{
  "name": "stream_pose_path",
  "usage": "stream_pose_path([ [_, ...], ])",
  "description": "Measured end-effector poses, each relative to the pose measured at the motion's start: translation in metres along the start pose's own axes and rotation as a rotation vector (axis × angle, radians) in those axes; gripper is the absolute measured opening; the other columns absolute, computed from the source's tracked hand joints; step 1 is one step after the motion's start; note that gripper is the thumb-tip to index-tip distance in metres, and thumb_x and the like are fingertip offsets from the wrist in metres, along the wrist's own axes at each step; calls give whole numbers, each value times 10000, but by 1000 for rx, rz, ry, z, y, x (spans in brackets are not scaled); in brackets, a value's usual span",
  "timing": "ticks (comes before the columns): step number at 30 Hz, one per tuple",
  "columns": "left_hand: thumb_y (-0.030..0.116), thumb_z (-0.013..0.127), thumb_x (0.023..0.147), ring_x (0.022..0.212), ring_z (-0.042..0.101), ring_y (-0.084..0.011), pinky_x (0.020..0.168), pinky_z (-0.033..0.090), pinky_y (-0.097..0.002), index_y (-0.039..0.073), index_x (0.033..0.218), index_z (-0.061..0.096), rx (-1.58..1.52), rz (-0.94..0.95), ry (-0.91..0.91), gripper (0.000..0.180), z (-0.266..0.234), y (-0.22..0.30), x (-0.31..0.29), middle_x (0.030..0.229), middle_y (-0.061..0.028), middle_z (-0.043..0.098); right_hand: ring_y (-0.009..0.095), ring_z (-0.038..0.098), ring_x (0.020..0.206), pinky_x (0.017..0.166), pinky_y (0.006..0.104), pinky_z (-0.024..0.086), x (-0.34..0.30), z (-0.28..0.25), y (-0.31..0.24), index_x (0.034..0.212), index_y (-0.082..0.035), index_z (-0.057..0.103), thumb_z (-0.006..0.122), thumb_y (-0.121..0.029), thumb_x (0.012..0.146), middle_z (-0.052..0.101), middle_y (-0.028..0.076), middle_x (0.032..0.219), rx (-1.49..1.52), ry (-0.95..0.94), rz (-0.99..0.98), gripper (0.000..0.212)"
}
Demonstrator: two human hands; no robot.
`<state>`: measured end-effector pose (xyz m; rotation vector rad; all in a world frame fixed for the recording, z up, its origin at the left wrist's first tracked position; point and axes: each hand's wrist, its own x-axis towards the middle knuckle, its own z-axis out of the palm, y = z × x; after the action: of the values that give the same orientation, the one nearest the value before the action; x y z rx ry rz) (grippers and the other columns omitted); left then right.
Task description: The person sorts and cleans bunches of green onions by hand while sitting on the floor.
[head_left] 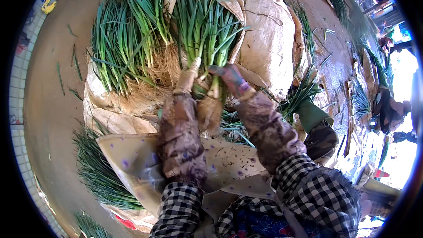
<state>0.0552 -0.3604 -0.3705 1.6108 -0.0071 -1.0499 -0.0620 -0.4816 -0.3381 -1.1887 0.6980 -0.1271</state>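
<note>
Green onions (pixel 207 31) fill your view: your gloved left hand (pixel 187 81) and right hand (pixel 231 81) are both closed round one bunch near its pale stalks, roots (pixel 209 112) hanging below, over a heap of onions (pixel 125 44) on brown sacks (pixel 269 35) spread across the floor (pixel 48 97).

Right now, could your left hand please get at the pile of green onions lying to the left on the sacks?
Probably yes. The left hand grips a bunch of onions, and the pile lies just beside it on the sacks with nothing between, though the hand is full.
</note>
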Motion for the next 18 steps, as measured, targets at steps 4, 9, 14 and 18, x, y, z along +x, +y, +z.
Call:
stream_pose_path([
  [4,207,613,821,561,526,-95,479,448,-225,30,1024,538,-547,393,-308,280,55,45,-134,762,-37,584,190,554,886,769,309,451,-80,-10,-67,1108,44,502,723,-204,687,590,105,1009,-17,-80,-343,536],
  [9,125,606,814,683,572,-103,610,482,-221,42,1005,569,-496,715,-427,211,144,75,-180,859,-61,623,162,571,816,753,253,456,-175,-66,-152,1151,77,450,689,-270,654,593,114,962,-118,-19,-467,652],
  [14,157,676,766,721,559,-115,583,461,-204,46,1119,502,-520,685,-325,409,176,93,-167,921,-52,599,181,576,898,858,279,433,-151,-114,-180,1194,69,419,647,-93,735,594,129,1033,-114,20,-370,537],
  [18,195,625,803,920,562,-192,684,504,-243,51,1368,97,-605,586,-139,787,180,28,-102,1195,-163,454,206,548,982,901,325,382,-56,-185,-124,1242,8,399,643,-166,769,551,110,1135,-344,24,-254,560],
])
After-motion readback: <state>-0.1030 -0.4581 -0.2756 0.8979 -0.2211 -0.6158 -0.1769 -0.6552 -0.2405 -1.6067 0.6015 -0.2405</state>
